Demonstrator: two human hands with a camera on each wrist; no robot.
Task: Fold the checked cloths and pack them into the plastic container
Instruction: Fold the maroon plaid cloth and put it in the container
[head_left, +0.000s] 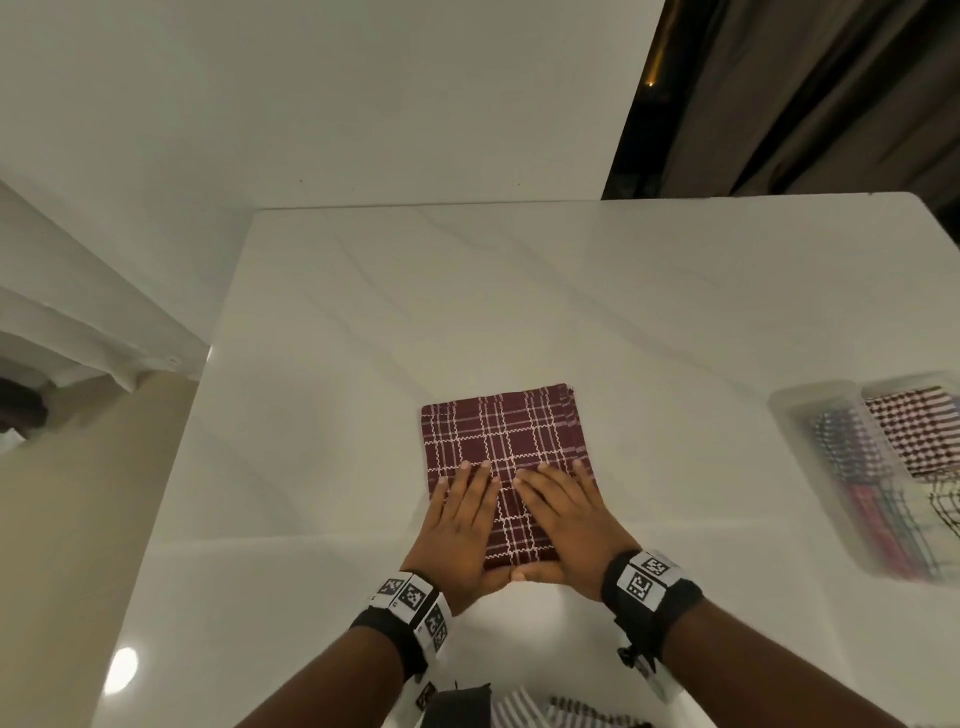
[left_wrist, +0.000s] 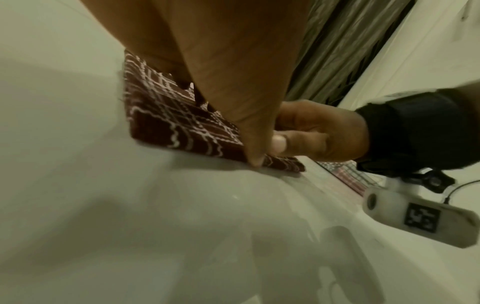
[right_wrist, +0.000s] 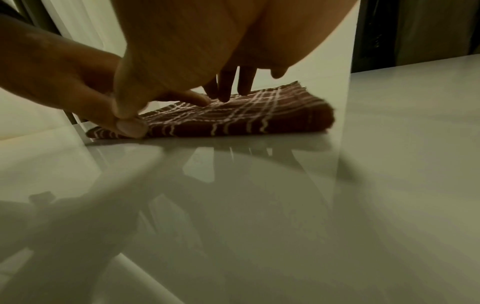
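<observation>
Maroon cloth — flat under left hand, right hand.

The plastic container is motion-blurred and cut off at the right edge.

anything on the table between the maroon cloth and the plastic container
Nothing visible. The maroon cloth lies folded under the left hand and right hand; bare white table runs from it to the plastic container at the right, which already holds cloths.
</observation>
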